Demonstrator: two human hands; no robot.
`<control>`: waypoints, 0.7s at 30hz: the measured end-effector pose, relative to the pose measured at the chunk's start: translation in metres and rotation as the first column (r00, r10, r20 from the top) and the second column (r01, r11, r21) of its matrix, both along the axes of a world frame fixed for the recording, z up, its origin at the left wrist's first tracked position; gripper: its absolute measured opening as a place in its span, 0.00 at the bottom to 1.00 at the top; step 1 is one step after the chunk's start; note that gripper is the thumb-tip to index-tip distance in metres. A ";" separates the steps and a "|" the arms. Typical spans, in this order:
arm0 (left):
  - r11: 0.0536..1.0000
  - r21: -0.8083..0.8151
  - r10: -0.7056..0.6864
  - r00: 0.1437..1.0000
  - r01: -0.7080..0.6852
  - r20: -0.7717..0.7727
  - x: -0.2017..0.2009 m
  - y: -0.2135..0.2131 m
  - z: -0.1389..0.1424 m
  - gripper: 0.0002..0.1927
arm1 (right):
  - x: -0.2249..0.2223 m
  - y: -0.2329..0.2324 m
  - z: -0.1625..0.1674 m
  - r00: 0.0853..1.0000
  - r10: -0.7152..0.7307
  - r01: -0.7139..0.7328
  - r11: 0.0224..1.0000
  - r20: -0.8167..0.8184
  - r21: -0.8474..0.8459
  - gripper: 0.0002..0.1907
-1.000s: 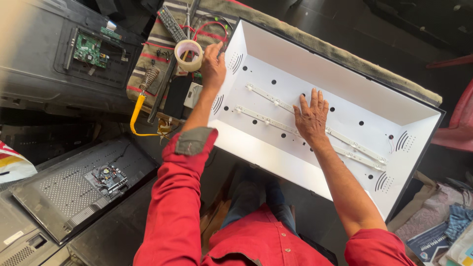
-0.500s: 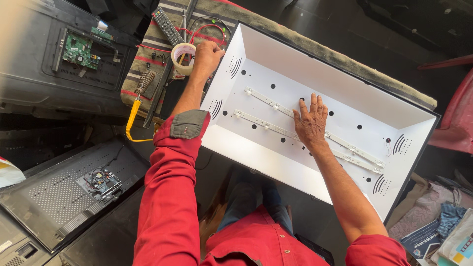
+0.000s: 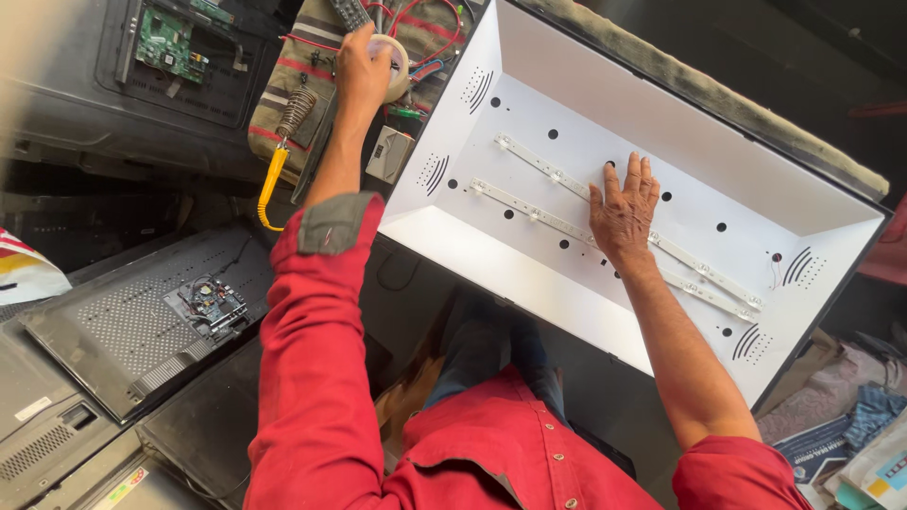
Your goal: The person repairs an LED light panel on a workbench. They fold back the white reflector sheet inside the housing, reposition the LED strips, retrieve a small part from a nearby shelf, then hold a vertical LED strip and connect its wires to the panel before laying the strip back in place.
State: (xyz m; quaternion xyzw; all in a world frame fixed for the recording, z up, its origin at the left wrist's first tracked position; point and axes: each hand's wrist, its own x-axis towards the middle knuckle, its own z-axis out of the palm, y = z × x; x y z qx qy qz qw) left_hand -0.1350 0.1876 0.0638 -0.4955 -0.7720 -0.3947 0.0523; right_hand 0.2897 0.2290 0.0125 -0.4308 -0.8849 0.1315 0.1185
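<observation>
Up at the top, the left hand (image 3: 362, 68) is closed around a roll of pale tape (image 3: 392, 64), holding it over the striped cloth (image 3: 283, 85) beside a yellow-handled soldering iron (image 3: 276, 161). Meanwhile the right hand (image 3: 624, 210) lies flat and open, fingers spread, pressing on the light strips (image 3: 539, 203) inside the white panel tray (image 3: 661, 104).

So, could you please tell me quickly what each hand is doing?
Left hand: closed on the tape roll.
Right hand: open, flat on the white panel.
</observation>
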 end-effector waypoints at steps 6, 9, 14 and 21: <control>0.984 -0.097 -0.133 0.975 0.152 0.178 0.032 -0.057 0.001 0.12 | 0.014 -0.007 -0.001 0.995 -0.032 0.035 0.999 -0.096 0.026 0.24; 0.970 -0.215 -0.040 0.950 0.110 0.308 0.055 -0.090 -0.002 0.11 | 0.041 -0.018 -0.005 0.987 -0.029 0.035 0.999 -0.156 0.037 0.21; 0.973 -0.181 -0.088 0.958 0.141 0.272 0.076 -0.141 -0.024 0.10 | 0.109 -0.064 -0.006 0.974 -0.053 0.044 0.998 -0.222 -0.045 0.15; 0.955 -0.292 0.058 0.931 0.054 0.361 0.087 -0.184 -0.065 0.13 | 0.251 -0.095 -0.010 0.891 -0.380 0.413 0.906 -0.250 0.093 0.11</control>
